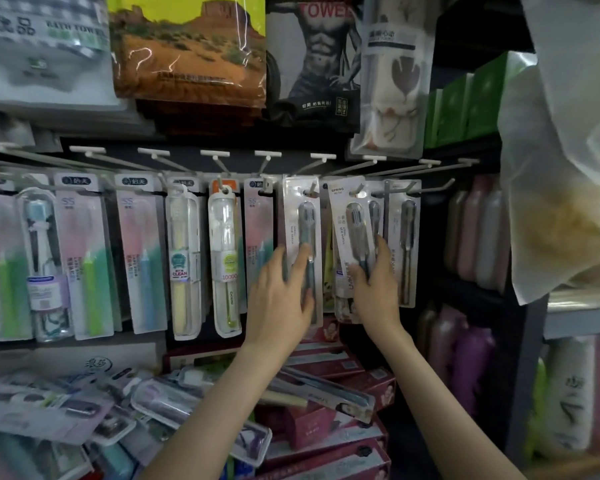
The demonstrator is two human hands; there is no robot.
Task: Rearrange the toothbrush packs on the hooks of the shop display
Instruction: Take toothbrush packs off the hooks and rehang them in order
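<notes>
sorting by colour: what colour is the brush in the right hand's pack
The pack's brush is dark grey; head view.

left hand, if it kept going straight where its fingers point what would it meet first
The left hand lies on the grey toothbrush pack; sliding on upward, it would likely reach that pack's hook.

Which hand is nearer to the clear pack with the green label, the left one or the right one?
Left. The left hand rests on a grey pack a little right of the green-label pack; the right hand grips a tilted pack farther right.
</notes>
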